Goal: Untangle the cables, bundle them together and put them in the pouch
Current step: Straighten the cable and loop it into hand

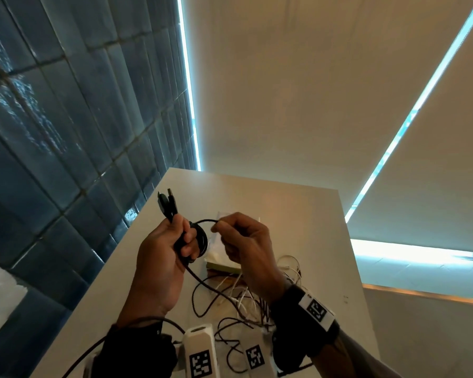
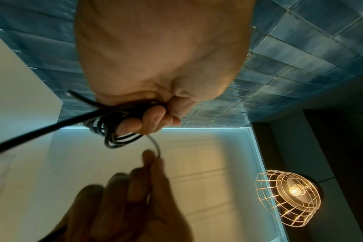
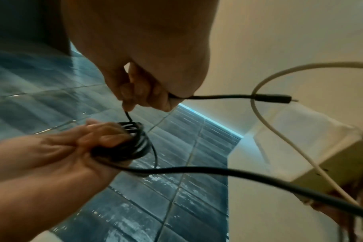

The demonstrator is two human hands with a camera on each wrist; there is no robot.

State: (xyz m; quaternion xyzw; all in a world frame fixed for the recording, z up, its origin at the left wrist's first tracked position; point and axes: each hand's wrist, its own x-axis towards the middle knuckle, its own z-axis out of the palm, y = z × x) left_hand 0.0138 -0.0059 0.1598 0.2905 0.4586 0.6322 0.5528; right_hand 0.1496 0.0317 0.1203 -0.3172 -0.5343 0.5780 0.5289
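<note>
My left hand grips a coil of black cable above the table, and two plugs stick up out of the fist. The left wrist view shows the coil wrapped under the curled fingers. My right hand pinches the same cable's free stretch just right of the coil. In the right wrist view the right hand holds that stretch, and its plug end pokes out to the right. A pale pouch-like case lies on the table behind the hands.
A tangle of white and brown cables lies on the white table under my right wrist. A white cable loops across the case. Blue tiled wall runs along the table's left edge.
</note>
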